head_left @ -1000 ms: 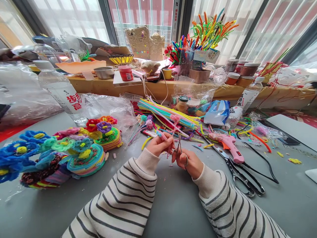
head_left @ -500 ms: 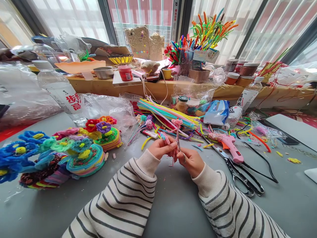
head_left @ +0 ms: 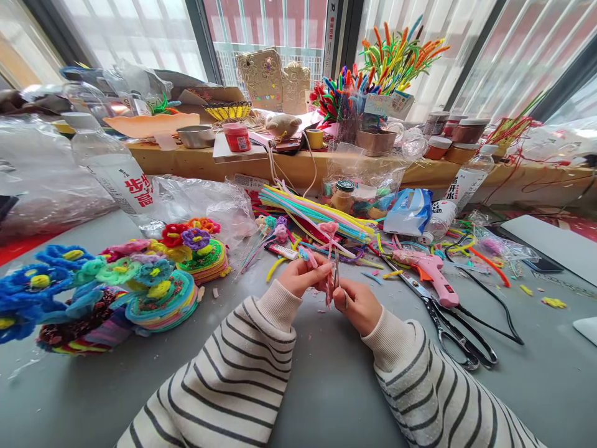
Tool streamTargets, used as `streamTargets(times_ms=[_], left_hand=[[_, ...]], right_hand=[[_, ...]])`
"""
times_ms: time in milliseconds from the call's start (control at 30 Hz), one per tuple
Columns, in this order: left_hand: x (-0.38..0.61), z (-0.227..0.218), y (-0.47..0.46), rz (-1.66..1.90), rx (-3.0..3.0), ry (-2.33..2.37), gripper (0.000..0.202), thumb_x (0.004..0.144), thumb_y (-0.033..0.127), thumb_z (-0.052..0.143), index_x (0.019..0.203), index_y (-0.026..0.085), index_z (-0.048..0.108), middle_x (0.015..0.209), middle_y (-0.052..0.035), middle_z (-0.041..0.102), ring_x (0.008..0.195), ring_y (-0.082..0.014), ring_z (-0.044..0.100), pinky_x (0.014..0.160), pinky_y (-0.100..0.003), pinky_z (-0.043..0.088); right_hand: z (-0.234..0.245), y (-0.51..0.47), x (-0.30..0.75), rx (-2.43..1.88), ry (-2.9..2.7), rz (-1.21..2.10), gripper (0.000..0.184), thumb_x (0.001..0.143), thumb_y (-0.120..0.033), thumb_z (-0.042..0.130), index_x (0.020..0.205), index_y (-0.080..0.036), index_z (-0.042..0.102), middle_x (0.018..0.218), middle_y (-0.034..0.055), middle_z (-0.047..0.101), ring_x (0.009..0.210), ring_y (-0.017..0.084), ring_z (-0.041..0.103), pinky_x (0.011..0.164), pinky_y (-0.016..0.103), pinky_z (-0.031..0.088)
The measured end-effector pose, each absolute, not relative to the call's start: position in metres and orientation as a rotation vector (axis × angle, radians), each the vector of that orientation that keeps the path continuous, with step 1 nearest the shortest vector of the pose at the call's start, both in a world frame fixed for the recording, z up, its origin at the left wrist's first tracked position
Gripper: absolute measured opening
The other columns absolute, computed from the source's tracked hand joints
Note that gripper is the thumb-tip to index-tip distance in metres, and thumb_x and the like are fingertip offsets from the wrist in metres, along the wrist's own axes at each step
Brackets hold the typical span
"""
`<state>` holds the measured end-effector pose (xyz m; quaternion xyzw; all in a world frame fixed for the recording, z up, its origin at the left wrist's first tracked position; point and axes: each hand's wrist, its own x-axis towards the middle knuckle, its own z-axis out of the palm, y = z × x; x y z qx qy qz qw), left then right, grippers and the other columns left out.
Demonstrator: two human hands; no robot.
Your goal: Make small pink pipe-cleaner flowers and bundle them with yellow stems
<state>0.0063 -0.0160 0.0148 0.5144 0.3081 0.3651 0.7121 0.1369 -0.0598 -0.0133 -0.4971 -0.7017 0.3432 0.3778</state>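
My left hand (head_left: 302, 274) is closed, pinching a pink pipe-cleaner flower (head_left: 329, 228) whose fuzzy head rises above the fingers. Its pink strand (head_left: 328, 292) hangs down below them. A pink and blue curl of pipe cleaner (head_left: 306, 256) shows at the top of the same hand. In my right hand (head_left: 362, 306) is a pair of small scissors (head_left: 336, 266), blades pointing up right beside the pink strand. Whether the blades touch the strand I cannot tell. Small pink clippings (head_left: 321, 311) lie on the grey table (head_left: 336, 386) under my hands.
At left stand bright fuzzy flowers (head_left: 40, 283) and round layered pieces (head_left: 161, 302). A pipe-cleaner bundle (head_left: 317, 214) lies ahead. To the right are a pink glue gun (head_left: 431, 274), its black cord and large black-handled scissors (head_left: 448, 330). Water bottles (head_left: 116, 174) stand at both sides.
The pink flower head has shifted slightly left and its strand hangs a little differently. The small scissors now stand slightly to the right of the strand, their blades more visible.
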Motion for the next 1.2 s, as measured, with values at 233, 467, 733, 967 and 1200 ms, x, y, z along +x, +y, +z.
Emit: streamTargets(times_ms=[233, 467, 733, 967, 1200], left_hand=[[0.0053, 0.0119, -0.0145, 0.784, 1.187, 0.671, 0.022, 0.059, 0.03, 0.061, 0.059, 0.013, 0.048, 0.05, 0.0027, 0.053, 0.046, -0.0062, 0.046, 0.048, -0.021, 0.034], [0.0054, 0.0109, -0.0136, 0.782, 1.184, 0.671, 0.022, 0.059, 0.031, 0.061, 0.059, 0.013, 0.049, 0.05, 0.0027, 0.052, 0.045, -0.0062, 0.046, 0.048, -0.021, 0.034], [0.0048, 0.011, -0.0136, 0.813, 1.165, 0.667, 0.022, 0.06, 0.031, 0.061, 0.06, 0.014, 0.047, 0.049, 0.0035, 0.052, 0.044, -0.0057, 0.046, 0.047, -0.02, 0.035], [0.0051, 0.0123, -0.0145, 0.835, 1.17, 0.683, 0.023, 0.058, 0.031, 0.062, 0.061, 0.014, 0.047, 0.049, 0.0038, 0.05, 0.044, -0.0056, 0.045, 0.047, -0.02, 0.036], [0.0056, 0.0128, -0.0153, 0.821, 1.164, 0.703, 0.023, 0.057, 0.031, 0.063, 0.06, 0.014, 0.047, 0.049, 0.0036, 0.051, 0.045, -0.0062, 0.046, 0.048, -0.021, 0.036]], right_hand=[[-0.0124, -0.06, 0.1357, -1.284, -1.831, 0.894, 0.066, 0.063, -0.074, 0.019, 0.057, -0.014, 0.047, 0.05, -0.0003, 0.038, 0.048, 0.011, 0.035, 0.045, 0.022, 0.029], [-0.0114, -0.0605, 0.1373, -1.262, -1.81, 0.898, 0.062, 0.068, -0.069, 0.024, 0.061, -0.014, 0.052, 0.055, 0.0021, 0.048, 0.054, 0.012, 0.043, 0.05, 0.022, 0.034], [-0.0059, -0.0612, 0.1362, -1.343, -1.765, 0.863, 0.058, 0.067, -0.067, 0.029, 0.048, -0.016, 0.048, 0.042, -0.0015, 0.043, 0.042, 0.009, 0.037, 0.046, 0.021, 0.031], [-0.0112, -0.0598, 0.1374, -1.32, -1.738, 0.876, 0.057, 0.068, -0.066, 0.031, 0.046, -0.016, 0.046, 0.043, -0.0014, 0.044, 0.042, 0.008, 0.038, 0.045, 0.02, 0.031], [-0.0129, -0.0603, 0.135, -1.219, -1.836, 0.883, 0.067, 0.066, -0.071, 0.015, 0.064, -0.014, 0.051, 0.052, -0.0002, 0.043, 0.048, 0.01, 0.039, 0.046, 0.021, 0.031]])
